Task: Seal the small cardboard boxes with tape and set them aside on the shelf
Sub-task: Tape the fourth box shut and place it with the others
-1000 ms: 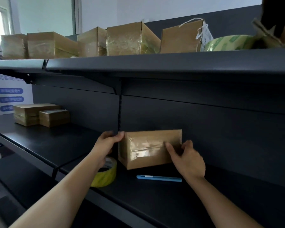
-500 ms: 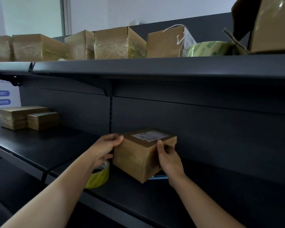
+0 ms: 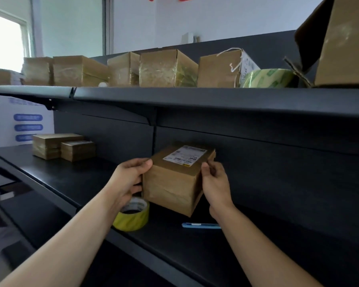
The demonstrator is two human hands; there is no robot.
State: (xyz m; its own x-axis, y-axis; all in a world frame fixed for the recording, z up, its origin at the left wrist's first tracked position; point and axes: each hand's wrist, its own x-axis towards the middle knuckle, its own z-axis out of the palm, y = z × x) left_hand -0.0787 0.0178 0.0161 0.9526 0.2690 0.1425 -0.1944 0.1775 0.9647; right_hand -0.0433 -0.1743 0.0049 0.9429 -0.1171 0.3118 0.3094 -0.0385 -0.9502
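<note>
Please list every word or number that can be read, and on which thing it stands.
None is readable.
White label on the held box: too small.
Blue bars on the white sign: blurred.
Label on the upper-shelf box: blurred.
Print on the green tape roll: blurred.

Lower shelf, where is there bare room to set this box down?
Bare lower shelf lies between the flat boxes at left and the yellow tape roll, and again right of the blue cutter. The upper shelf is crowded with taped boxes.

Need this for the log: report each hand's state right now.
Left hand: grips the left side of the cardboard box.
Right hand: grips the same box's right edge.
</note>
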